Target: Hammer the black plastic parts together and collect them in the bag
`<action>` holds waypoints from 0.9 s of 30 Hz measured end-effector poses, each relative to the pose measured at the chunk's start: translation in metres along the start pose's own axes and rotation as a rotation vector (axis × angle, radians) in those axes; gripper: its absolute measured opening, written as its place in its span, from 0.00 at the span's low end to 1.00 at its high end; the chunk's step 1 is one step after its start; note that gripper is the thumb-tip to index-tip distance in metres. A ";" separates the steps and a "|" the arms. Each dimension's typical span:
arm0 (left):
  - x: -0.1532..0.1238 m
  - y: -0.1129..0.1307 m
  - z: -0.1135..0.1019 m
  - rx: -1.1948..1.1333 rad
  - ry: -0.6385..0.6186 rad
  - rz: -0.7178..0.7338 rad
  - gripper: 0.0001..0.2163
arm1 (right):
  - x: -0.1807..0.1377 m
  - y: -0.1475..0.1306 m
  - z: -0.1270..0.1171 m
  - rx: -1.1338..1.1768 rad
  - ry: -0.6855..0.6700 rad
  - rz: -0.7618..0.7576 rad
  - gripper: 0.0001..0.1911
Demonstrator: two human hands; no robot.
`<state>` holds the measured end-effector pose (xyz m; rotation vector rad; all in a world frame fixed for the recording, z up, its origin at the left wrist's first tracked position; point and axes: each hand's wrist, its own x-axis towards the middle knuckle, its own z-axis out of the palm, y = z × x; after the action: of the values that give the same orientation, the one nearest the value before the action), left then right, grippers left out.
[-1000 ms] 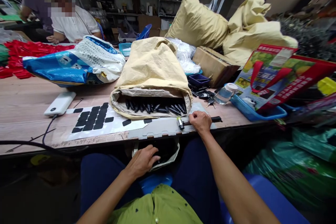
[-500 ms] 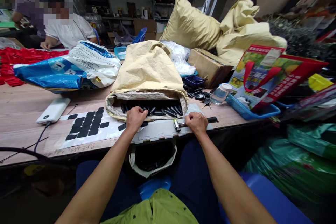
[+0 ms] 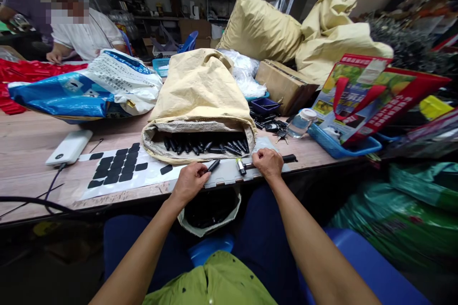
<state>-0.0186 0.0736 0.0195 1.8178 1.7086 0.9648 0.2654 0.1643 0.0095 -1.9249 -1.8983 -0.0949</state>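
My left hand pinches a slim black pen-like tube with a tapered end, just in front of the sack's mouth. In my right hand is the handle of a small hammer; its silver head with a yellow-green face lies over a grey board at the table's front edge. The cream cloth sack lies with its mouth towards me, and several similar black tubes show inside. Below the edge, between my legs, an open pale bag has dark contents that I cannot make out.
To the left are a sheet with black stickers, a white power bank with a cable and a blue-white bag. On the right stand a clear jar, keys and a blue basket. A person sits across the table.
My left hand has drawn back from the sack's mouth towards me, and a black tube now shows in its fingers. My right hand stays on the hammer. The view has shifted slightly.
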 end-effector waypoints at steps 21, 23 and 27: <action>0.007 0.003 0.013 0.109 0.012 0.022 0.08 | -0.024 0.018 -0.036 0.301 -0.231 -0.494 0.08; 0.008 0.001 0.013 0.078 -0.005 0.028 0.09 | -0.040 -0.002 -0.039 0.330 -0.160 -0.501 0.11; 0.010 -0.004 0.013 -0.007 -0.006 0.026 0.09 | -0.067 -0.044 -0.047 0.369 -0.054 -0.425 0.13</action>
<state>-0.0121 0.0852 0.0097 1.8412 1.6791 0.9736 0.2308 0.0838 0.0397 -1.2821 -2.1550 0.1713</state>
